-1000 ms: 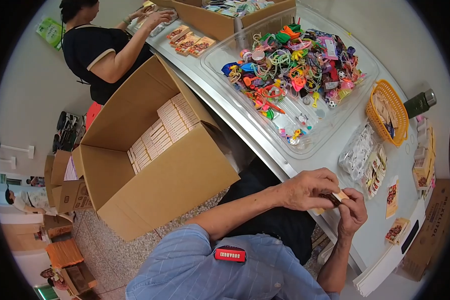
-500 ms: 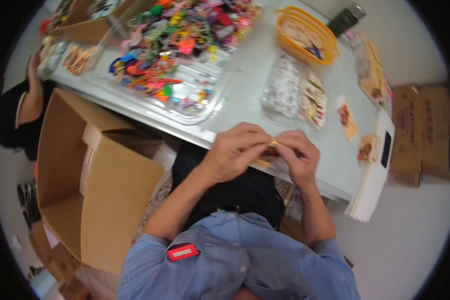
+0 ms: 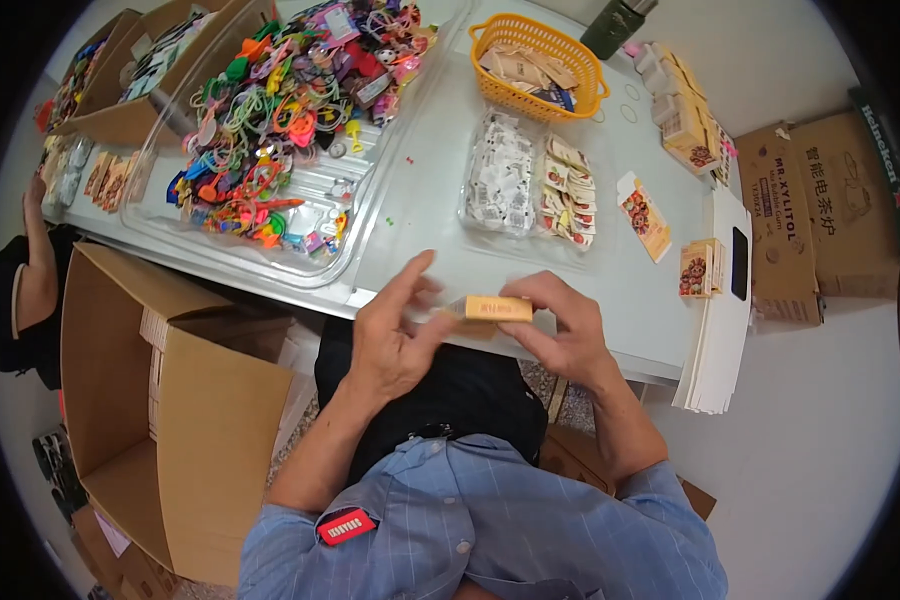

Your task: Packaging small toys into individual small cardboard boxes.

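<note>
My right hand (image 3: 568, 325) pinches a small yellow-orange carton (image 3: 505, 309) between thumb and fingers, above the table's front edge. One narrow side of the carton faces up. At its left end is my left hand (image 3: 395, 340), slightly blurred, with fingers spread and the index finger pointing up; the thumb comes close to the carton, and I cannot tell whether it touches. Beyond my hands is a clear plastic tray (image 3: 465, 222) with small white sachets (image 3: 501, 172) and a row of printed packets (image 3: 567, 195). A flat printed carton (image 3: 646, 218) lies to its right.
A big clear tub (image 3: 345, 262) of colourful trinkets (image 3: 280, 130) occupies the left. A yellow basket (image 3: 592, 88), green bottle (image 3: 618, 25) and small cartons (image 3: 685, 120) stand behind. Right are more cartons (image 3: 700, 270) and a dark phone (image 3: 739, 262). An opened cardboard box (image 3: 220, 450) sits lower left; another person's arm (image 3: 38, 250) shows.
Both hands had fingers together on the carton; now my left hand has opened and drawn leftward, while my right hand holds the carton, turned side up. The whole view has shifted.
</note>
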Motion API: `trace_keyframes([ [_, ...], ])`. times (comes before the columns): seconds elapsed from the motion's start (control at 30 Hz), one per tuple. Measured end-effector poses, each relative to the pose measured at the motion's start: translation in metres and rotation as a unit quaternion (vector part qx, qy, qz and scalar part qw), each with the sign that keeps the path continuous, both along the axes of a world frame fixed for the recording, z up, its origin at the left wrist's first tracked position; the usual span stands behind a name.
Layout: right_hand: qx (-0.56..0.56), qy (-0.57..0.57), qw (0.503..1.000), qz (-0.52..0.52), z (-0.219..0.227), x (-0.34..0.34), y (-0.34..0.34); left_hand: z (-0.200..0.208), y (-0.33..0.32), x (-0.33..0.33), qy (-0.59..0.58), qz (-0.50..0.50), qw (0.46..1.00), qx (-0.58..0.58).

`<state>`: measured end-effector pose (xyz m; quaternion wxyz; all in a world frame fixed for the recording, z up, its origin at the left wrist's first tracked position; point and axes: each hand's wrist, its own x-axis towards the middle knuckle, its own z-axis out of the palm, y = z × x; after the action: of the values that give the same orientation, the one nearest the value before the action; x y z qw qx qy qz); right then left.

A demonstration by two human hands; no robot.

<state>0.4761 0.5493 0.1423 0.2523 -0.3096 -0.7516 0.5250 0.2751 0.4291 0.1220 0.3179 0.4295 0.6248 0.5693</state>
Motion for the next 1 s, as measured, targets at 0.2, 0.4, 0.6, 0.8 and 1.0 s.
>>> trace_keyframes([
  [0.2,0.410,0.115,0.891,0.158,0.007,-0.006,-0.011,0.010,0.002,-0.018,-0.300,-0.139,0.929,-0.167],
  [0.4,0.441,0.058,0.871,0.210,-0.006,-0.009,0.007,-0.022,0.013,-0.010,-0.142,-0.020,0.988,0.063],
  [0.6,0.366,-0.045,0.926,-0.082,0.043,-0.072,0.192,-0.044,0.018,-0.025,0.175,-0.063,0.970,0.157],
  [0.8,0.448,-0.304,0.841,-0.008,-0.013,-0.100,0.360,-0.055,0.023,-0.012,0.156,-0.064,0.971,0.169],
  [1.0,0.465,-0.408,0.783,0.070,0.000,-0.137,0.336,-0.055,0.018,-0.021,0.106,-0.082,0.984,0.114],
])
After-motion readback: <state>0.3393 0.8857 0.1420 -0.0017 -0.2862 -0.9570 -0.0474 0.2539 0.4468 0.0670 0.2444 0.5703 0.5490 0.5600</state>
